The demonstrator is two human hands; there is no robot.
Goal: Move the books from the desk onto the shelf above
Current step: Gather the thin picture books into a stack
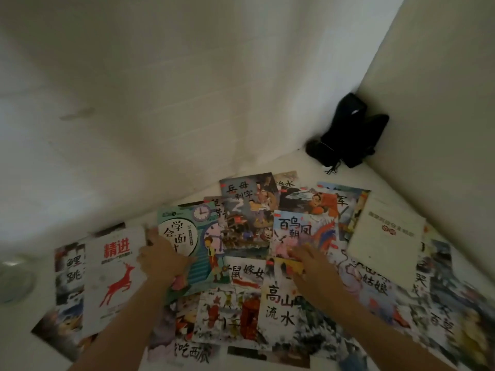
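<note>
Several thin picture books lie spread and overlapping on the white desk (294, 162). My left hand (160, 257) rests on the left edge of a teal book with a clock on its cover (192, 236), fingers curled at that edge beside a white book with a red deer (115, 279). My right hand (310, 263) lies flat on the lower edge of a book with a red bird (302, 231), above a white book with black characters (278, 303). Whether either hand grips its book is unclear. No shelf is in view.
A black object (348, 135) with dangling cords stands in the far right corner where two white walls meet. A plain cream book (385, 239) lies at the right. A clear glass dish (13, 277) sits at the left edge.
</note>
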